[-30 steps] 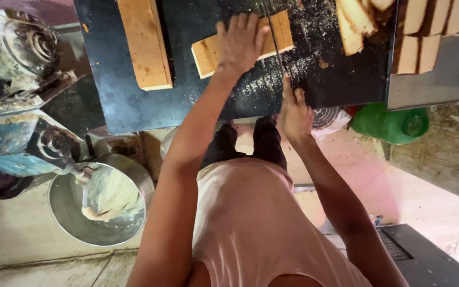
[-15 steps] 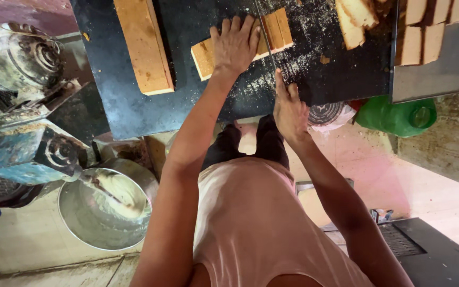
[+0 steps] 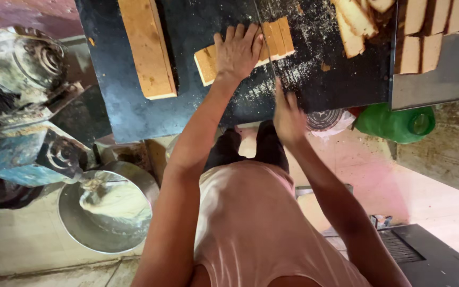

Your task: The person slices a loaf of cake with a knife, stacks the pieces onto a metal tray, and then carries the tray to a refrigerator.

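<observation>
Looking down, I see a dark, crumb-dusted surface carrying a long uncut cake loaf. My left hand lies open and flat on a shorter, partly sliced loaf. My right hand grips a thin knife, blurred. I judge that the blade could nick the fingers beside it.

Head camera, steeply downward, close above worktable

Right hand blurred, grip perhaps closed
</observation>
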